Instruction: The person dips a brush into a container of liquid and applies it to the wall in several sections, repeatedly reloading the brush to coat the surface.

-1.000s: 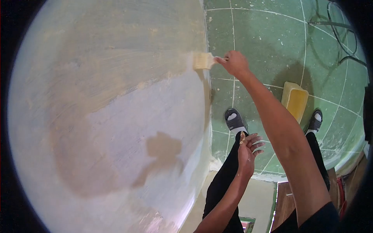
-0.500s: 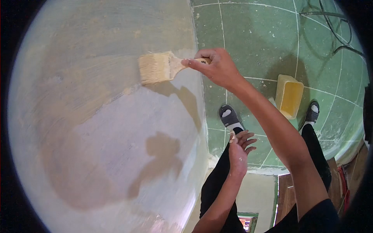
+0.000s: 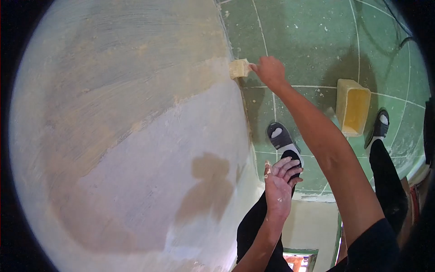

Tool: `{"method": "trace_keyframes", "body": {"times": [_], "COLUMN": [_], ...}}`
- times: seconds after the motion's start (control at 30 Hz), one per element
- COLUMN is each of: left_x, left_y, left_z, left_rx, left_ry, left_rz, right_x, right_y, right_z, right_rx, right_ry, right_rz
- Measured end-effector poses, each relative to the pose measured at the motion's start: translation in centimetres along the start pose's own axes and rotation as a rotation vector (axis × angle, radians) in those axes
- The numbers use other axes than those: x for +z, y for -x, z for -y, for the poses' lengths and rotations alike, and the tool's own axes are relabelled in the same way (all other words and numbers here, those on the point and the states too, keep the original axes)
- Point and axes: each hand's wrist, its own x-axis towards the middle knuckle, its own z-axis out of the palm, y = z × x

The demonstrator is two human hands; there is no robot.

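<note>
My right hand (image 3: 270, 72) is closed on the handle of a wide brush (image 3: 239, 69). The pale bristles touch the edge of the wall (image 3: 136, 158), where it meets the green tiled floor. Most of the handle is hidden by my fingers. My left hand (image 3: 280, 188) is held palm up below, near my knee, with its fingers apart and nothing in it; whitish smears show on its thumb and palm. The wall has a yellowish, streaked coating in its upper part and a paler area lower down.
A yellowish rectangular container (image 3: 353, 109) stands on the green tiled floor (image 3: 308, 41) between my feet, which wear grey slippers. A dark cable (image 3: 398, 22) lies at the upper right. A doorway or window opening (image 3: 299, 260) shows at the bottom.
My right hand has moved the brush right across the wall to its edge by the floor. The yellowish coating reaches further toward that edge. The view has shifted slightly.
</note>
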Motion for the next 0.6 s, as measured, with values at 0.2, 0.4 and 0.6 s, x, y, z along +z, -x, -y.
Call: {"method": "trace_keyframes", "body": {"times": [0.2,0.4,0.6], "left_x": [0.2,0.3,0.2], "left_y": [0.1,0.1,-0.2], "left_z": [0.1,0.1,-0.9], "left_rx": [-0.024,-0.035,-0.006], "left_ry": [0.021,-0.001,-0.005], "left_rz": [0.011,-0.004,-0.029], "right_x": [-6.3,-12.4,-9.3], "right_y": [-0.8,1.5,-2.0], "right_z": [6.4,9.3,5.3], "right_rx": [-0.218,-0.454,-0.423], "right_ry": [-0.017,-0.248,-0.484], "right_rz": [-0.054,-0.158,0.173]}}
